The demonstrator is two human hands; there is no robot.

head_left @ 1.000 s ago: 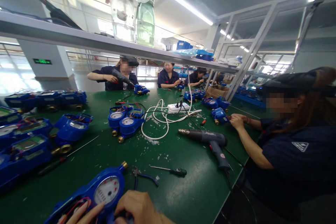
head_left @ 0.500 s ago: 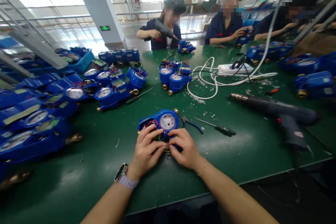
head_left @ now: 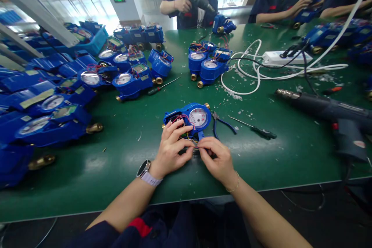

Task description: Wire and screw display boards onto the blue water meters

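Note:
A blue water meter (head_left: 190,118) with a white dial and loose red and yellow wires lies on the green table (head_left: 122,162) in front of me. My left hand (head_left: 171,149), with a watch on its wrist, rests on the meter's near side, fingers curled on the wiring. My right hand (head_left: 217,161) is pinched shut on thin wires at the meter's near edge, fingertips meeting those of the left.
Small pliers (head_left: 221,122) and a screwdriver (head_left: 255,128) lie just right of the meter. A dark heat gun (head_left: 334,116) sits at right. Many blue meters (head_left: 58,97) crowd the left. A white power strip (head_left: 286,59) with cables lies behind. Other people work across the table.
My view has tilted down from the room to the table. Both hands stay at the meter's wiring, and the right hand's fingers have closed into a pinch.

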